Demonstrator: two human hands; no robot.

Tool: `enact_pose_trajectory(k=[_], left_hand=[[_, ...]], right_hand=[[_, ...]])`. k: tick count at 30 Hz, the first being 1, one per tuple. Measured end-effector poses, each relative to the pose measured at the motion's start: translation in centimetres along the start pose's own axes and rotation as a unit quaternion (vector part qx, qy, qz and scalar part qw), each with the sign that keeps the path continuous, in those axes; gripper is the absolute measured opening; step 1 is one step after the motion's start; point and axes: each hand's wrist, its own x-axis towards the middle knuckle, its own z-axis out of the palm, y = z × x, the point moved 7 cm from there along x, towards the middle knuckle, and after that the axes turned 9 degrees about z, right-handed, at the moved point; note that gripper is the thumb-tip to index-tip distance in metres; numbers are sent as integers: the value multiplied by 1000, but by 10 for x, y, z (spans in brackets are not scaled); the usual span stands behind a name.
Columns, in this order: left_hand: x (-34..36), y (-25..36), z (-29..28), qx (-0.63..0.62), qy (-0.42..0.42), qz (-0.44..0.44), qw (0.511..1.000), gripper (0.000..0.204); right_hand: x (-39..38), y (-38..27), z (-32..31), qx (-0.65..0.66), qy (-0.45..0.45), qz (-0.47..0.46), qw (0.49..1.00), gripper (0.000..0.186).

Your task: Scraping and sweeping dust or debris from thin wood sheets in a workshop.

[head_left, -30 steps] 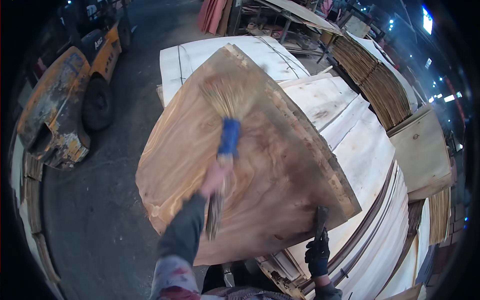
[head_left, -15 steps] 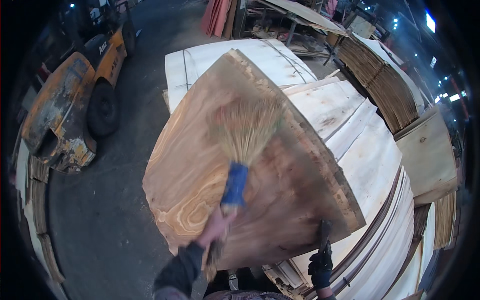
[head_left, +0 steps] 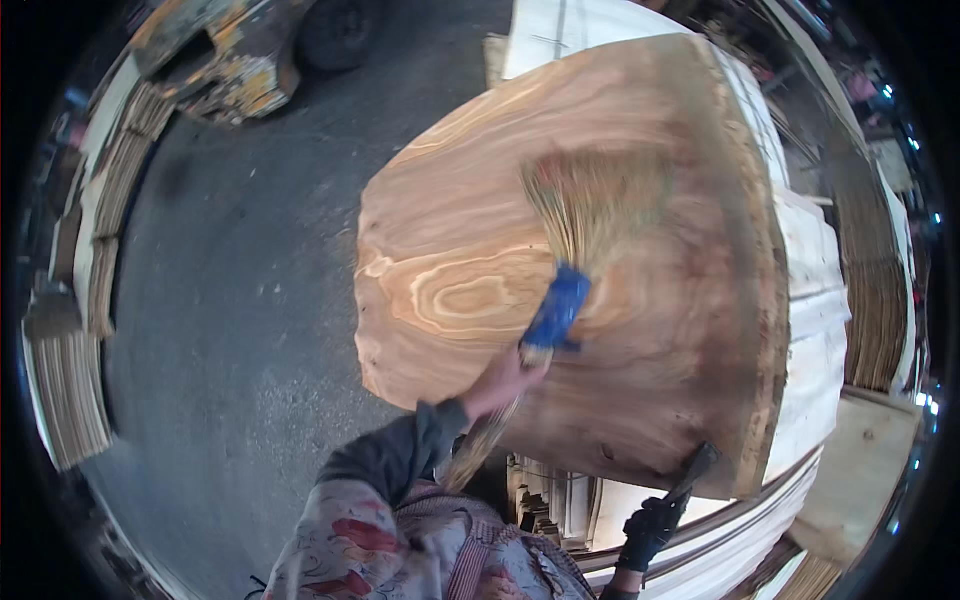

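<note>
My bare left hand (head_left: 503, 382) is wrapped round the handle of a straw hand broom (head_left: 555, 312), just below its blue binding. The fanned bristles are smeared by motion over a large reddish-brown wood veneer sheet (head_left: 640, 345) with pale ringed grain. My right hand (head_left: 651, 527), in a black glove, grips a dark flat-bladed tool (head_left: 697, 468) that looks like a scraper. Its blade lies over the sheet's near right edge; whether it touches the wood I cannot tell.
White sheets (head_left: 812, 240) are stacked under and beyond the veneer's right side. Further right stand brown veneer stacks (head_left: 872, 280) and a pale board (head_left: 860, 470). A worn yellow forklift (head_left: 225, 60) is at the far left, above more veneer stacks (head_left: 65, 395) along the dark floor (head_left: 230, 270).
The view has swung, so the sheet and both hands appear further right and the forklift higher. The broom still sweeps over the sheet, and both hands keep their hold.
</note>
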Motion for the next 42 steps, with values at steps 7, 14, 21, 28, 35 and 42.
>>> enact_pose_trajectory(k=[7, 14, 21, 28, 35, 42], left_hand=[[-112, -227, -126, -290, 279, -352, 845, 34], [-73, -68, -176, -77, 225, -181, 954, 26], [27, 94, -150, -221, 251, 42, 941, 42], [-74, 34, -73, -52, -110, -195, 973, 31], [13, 119, -102, -468, 124, 119, 867, 25], [-185, 26, -10, -17, -395, 31, 918, 50]], right_hand=[[8, 17, -16, 6, -105, -99, 990, 53], [2, 16, -17, 33, -119, 3, 992, 15], [-74, -8, -8, 58, -141, -137, 979, 49], [-80, 22, -87, 97, -33, -153, 983, 46], [-140, 31, -89, 79, -11, -217, 973, 46], [-138, 88, -137, 247, 54, -107, 962, 41]])
